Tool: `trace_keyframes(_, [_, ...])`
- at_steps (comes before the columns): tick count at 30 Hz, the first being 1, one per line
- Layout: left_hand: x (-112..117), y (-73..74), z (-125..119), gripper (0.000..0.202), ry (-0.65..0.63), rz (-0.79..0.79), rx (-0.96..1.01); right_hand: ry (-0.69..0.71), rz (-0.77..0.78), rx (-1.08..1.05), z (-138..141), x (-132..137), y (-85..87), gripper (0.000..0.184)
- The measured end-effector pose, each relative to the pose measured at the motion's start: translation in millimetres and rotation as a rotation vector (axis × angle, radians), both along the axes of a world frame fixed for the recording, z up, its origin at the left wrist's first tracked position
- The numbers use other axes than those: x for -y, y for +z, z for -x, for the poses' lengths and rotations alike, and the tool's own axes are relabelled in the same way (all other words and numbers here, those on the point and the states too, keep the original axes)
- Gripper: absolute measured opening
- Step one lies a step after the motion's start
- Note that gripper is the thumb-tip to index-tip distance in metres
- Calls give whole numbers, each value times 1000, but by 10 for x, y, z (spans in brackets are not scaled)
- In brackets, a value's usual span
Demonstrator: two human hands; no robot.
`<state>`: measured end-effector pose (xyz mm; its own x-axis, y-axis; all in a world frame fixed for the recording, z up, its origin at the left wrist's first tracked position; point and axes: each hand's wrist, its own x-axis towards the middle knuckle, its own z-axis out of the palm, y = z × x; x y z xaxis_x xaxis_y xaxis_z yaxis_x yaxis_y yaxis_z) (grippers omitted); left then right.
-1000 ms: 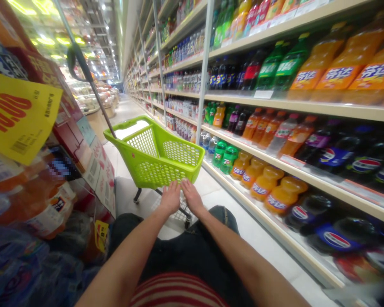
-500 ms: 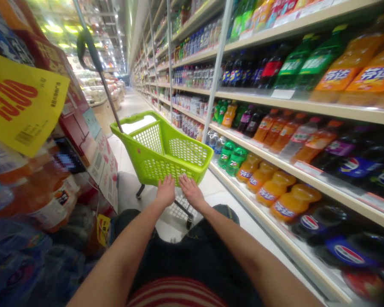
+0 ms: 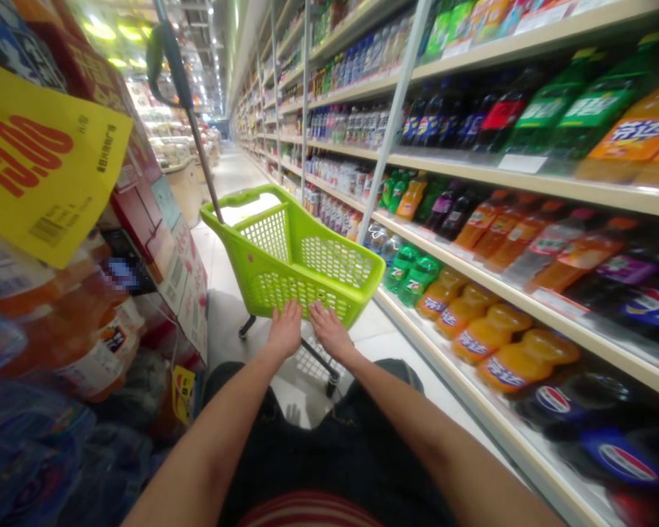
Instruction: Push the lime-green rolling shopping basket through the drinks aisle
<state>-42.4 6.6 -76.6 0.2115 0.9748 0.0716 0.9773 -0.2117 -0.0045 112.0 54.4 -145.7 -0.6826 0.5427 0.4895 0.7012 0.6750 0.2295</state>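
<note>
A bright green shopping cart [image 3: 263, 256] with a perforated plastic basket stands ahead of me on the floor, side on. My left hand [image 3: 285, 328] is stretched out palm down, fingers straight, its tips overlapping the basket's lower edge in view. Beside it, my right hand [image 3: 329, 329] lies equally flat with its fingers extended. Nothing is held in either one. Whether the fingertips touch the basket I cannot tell. The basket's visible inside shows only its perforated walls.
Shelves of soft drink bottles line the right, with large orange soda bottles [image 3: 505, 359] at the bottom. Left are stacked cartons, packed bottles and a yellow price sign [image 3: 38, 161]. A pole with a dark grip [image 3: 173, 62] rises by the cart's far end. The aisle floor [image 3: 228, 172] runs ahead.
The view has swung slightly left, so the cart, shelves and price sign sit farther right in it. Both hands keep nearly the same flat pose and place.
</note>
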Motion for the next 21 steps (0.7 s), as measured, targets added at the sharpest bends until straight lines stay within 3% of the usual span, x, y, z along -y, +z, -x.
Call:
trace_keyframes(5, [-150, 20, 115, 61, 23, -5, 6, -35, -49, -108, 190, -160, 412, 46])
trace_keyframes(7, [-220, 56, 160, 61, 24, -16, 13, -36, -37, -88, 245, -237, 464, 45])
trace_keyframes(13, [-279, -6, 312, 60, 1, -32, 23, -2, 70, 77, 263, -212, 53, 42])
trace_keyframes(15, [-269, -71, 385, 58, 8, -42, 26, 11, 77, 85, 302, -192, 15, 42])
trace_keyframes(17, [-276, -111, 463, 58, 23, -43, 30, 35, 41, 44, 383, -213, 114, 44])
trace_keyframes(21, [-351, -63, 578, 60, 57, -40, 35, 38, -47, -96, 579, -369, 483, 48])
